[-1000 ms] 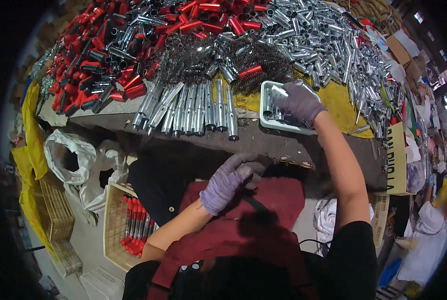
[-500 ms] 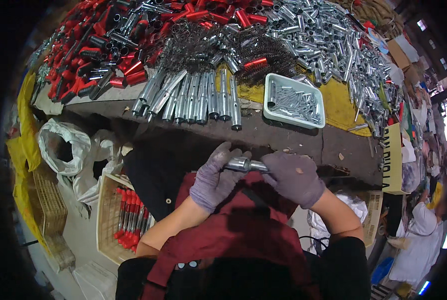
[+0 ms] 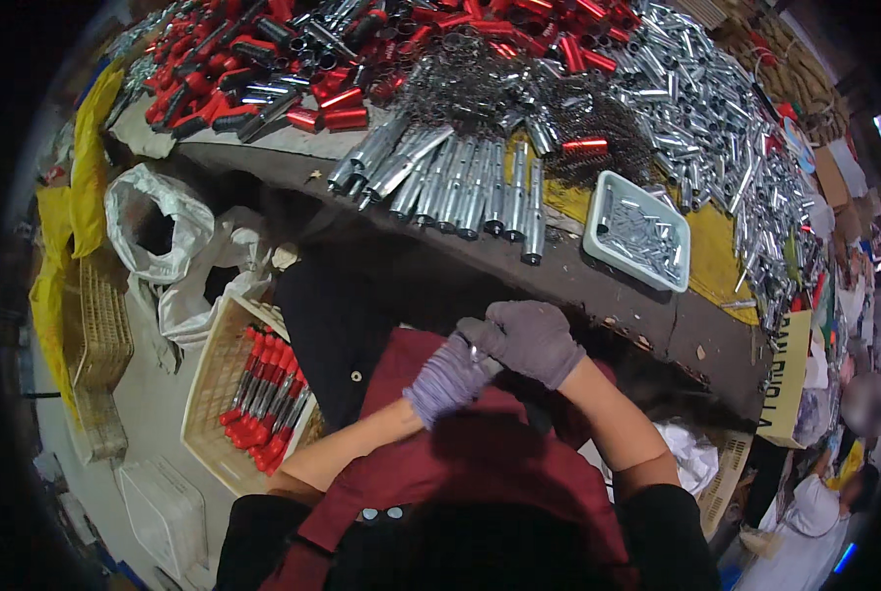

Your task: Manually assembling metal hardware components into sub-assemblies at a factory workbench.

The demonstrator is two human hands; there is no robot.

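Observation:
My two gloved hands meet in front of the dark red apron. My left hand (image 3: 448,380), in a pale purple-grey glove, is closed round a metal tube, of which only a small shiny bit shows between the fingers. Closed over the tube's other end and touching the left fingers is my right hand (image 3: 539,342), in a greyer glove. Most of the tube is hidden. Beyond the hands, a row of silver tubes (image 3: 470,192) lies at the bench edge. Right of that row stands a white tray (image 3: 592,241) of small metal pins.
Red and black handle parts (image 3: 214,84) heap up at the back left, beside dark springs (image 3: 470,84) and loose silver tubes (image 3: 691,108). A cream crate (image 3: 204,414) with red-handled parts stands lower left, near white sacks (image 3: 196,225). Another person (image 3: 805,522) is at far right.
My hands have come together, and the tube that showed between them is now mostly covered. The whole view has shifted, so the bench items appear further right and lower.

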